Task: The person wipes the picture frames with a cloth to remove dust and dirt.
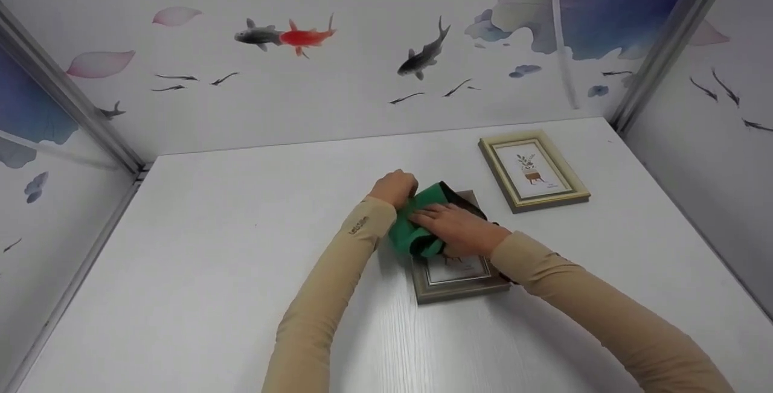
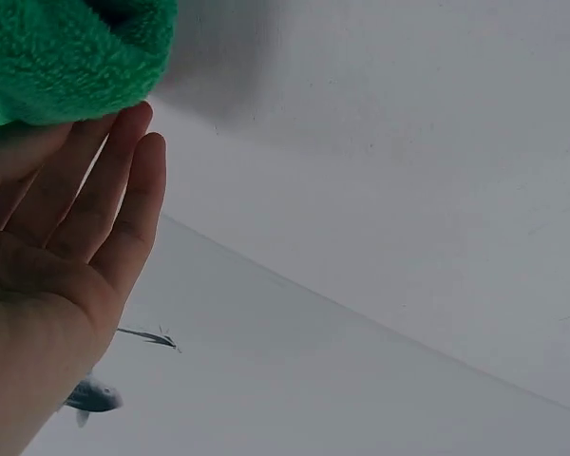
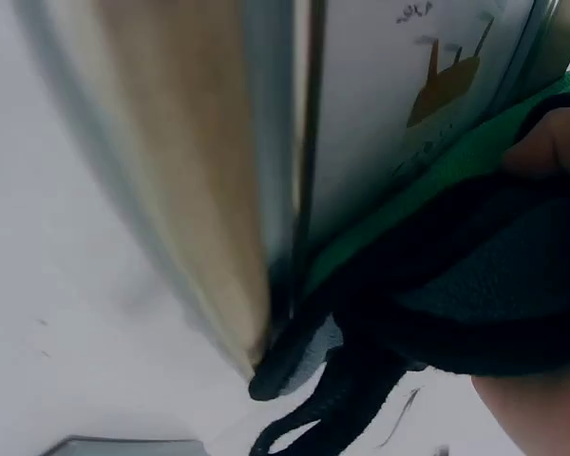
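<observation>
A green fuzzy cloth [image 1: 403,237] with dark edging lies bunched over the upper part of a grey-brown picture frame [image 1: 462,290]. My right hand [image 1: 462,230] holds the cloth against the frame's face. In the right wrist view, the cloth's dark edge [image 3: 513,328] runs between thumb and palm, beside the frame's blurred border [image 3: 195,161]. My left hand [image 1: 394,189] is at the cloth's far left side, by the frame's upper left. In the left wrist view, its fingers [image 2: 138,204] curve up to the green cloth [image 2: 76,71]; the thumb is mostly hidden.
Behind and to the right, a second picture frame [image 1: 578,195], gold-coloured with a potted-plant print, lies flat on the white table [image 1: 199,272]. Panels painted with fish and petals [image 1: 356,97] enclose the back and sides, with metal posts [image 1: 664,55] at the corners.
</observation>
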### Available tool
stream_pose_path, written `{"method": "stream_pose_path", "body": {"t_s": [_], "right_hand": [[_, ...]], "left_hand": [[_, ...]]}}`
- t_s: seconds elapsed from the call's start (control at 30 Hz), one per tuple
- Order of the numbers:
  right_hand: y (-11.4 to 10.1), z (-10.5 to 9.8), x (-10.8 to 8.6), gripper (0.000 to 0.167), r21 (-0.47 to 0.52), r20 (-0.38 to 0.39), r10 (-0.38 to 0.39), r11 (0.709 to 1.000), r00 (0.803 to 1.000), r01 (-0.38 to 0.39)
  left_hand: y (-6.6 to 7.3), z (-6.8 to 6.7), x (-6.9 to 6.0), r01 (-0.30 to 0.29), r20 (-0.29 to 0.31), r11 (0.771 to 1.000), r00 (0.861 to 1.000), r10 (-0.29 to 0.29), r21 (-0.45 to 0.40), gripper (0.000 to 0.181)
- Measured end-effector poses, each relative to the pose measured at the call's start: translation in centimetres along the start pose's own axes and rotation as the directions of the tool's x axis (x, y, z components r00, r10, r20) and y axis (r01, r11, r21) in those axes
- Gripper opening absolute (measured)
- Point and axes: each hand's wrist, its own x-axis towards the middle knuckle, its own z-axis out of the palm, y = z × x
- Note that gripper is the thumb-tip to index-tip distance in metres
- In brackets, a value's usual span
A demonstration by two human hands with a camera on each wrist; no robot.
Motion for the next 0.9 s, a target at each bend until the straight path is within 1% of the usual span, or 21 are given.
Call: {"method": "stream_pose_path", "body": {"t_s": [0.1,0.17,0.27,0.37,0.4,0.43,0.5,0.6,0.7,0.8,0.9], "right_hand": [[-0.1,0.1,-0.9,0.07,0.006,-0.029,-0.071,0.997,0.997,0.071],[-0.4,0.1,-1.8,0.067,0.001,-0.039,-0.128,0.992,0.991,0.129],[-1.3,0.0,-3.4,0.062,0.013,-0.008,-0.199,0.98,0.98,0.199],[-2.2,-0.2,-4.8,0.059,0.041,0.043,-0.251,0.968,0.967,0.249],[-2.4,-0.2,-5.1,0.057,0.043,0.05,-0.266,0.964,0.963,0.264],[-2.6,-0.3,-5.3,0.056,0.033,0.047,-0.282,0.959,0.958,0.281],[-2.9,-0.3,-5.3,0.055,-0.009,0.045,-0.289,0.957,0.956,0.289],[-2.8,-0.3,-4.5,0.052,-0.115,0.014,-0.274,0.955,0.962,0.274],[-2.1,-0.3,-3.1,0.055,-0.207,0.006,-0.215,0.955,0.977,0.212],[-1.0,-0.4,-1.5,0.063,-0.246,0.008,-0.124,0.961,0.992,0.122],[-0.3,-0.5,0.0,0.068,-0.252,0.003,-0.035,0.967,0.999,0.035]], "left_hand": [[-0.1,-0.1,0.2,0.003,-0.004,1.0,1.0,-0.003,0.003,0.013],[-0.1,-0.2,0.2,0.007,-0.012,1.0,1.0,-0.006,0.004,0.011],[0.0,-0.2,0.1,0.019,-0.021,1.0,1.0,-0.019,-0.004,0.01],[0.0,-0.2,0.0,0.029,-0.03,0.999,0.999,-0.029,-0.015,0.01],[0.0,-0.2,0.0,0.031,-0.03,0.999,0.999,-0.032,-0.016,0.01],[0.0,-0.3,0.0,0.035,-0.029,0.999,0.999,-0.035,-0.015,0.01],[-0.2,-0.3,0.1,0.042,-0.025,0.999,0.999,-0.042,-0.01,0.011],[-0.3,-0.3,0.2,0.046,-0.023,0.999,0.999,-0.046,0.009,0.011],[-0.3,-0.3,0.3,0.049,-0.026,0.999,0.998,-0.048,0.007,0.011],[-0.4,-0.3,0.3,0.051,-0.02,0.999,0.998,-0.051,-0.019,0.012],[-0.4,-0.3,0.4,0.046,-0.013,0.998,0.999,-0.047,-0.044,0.012]]}}
